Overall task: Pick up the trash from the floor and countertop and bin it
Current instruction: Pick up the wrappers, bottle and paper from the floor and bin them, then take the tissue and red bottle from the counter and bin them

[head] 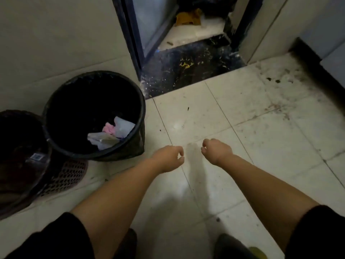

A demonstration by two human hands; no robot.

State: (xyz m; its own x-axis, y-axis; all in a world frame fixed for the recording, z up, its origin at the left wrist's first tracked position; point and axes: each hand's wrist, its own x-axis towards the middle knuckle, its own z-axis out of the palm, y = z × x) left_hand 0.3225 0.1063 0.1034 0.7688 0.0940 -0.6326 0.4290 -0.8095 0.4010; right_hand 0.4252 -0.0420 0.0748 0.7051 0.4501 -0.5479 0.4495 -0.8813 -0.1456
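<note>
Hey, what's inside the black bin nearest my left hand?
The black bin holds crumpled white paper, a pink scrap and a pale sheet against its near wall. The rest of the inside is too dark to tell.

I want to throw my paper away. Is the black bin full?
No. The black bin is mostly empty: only a few crumpled papers lie low inside it.

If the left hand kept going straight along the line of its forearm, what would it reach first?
Probably bare floor tile, then the dark speckled threshold at the doorway. The left hand, loosely curled and apparently empty, points up and right in the picture, passing right of the black bin. Its height above the floor is unclear.
</note>
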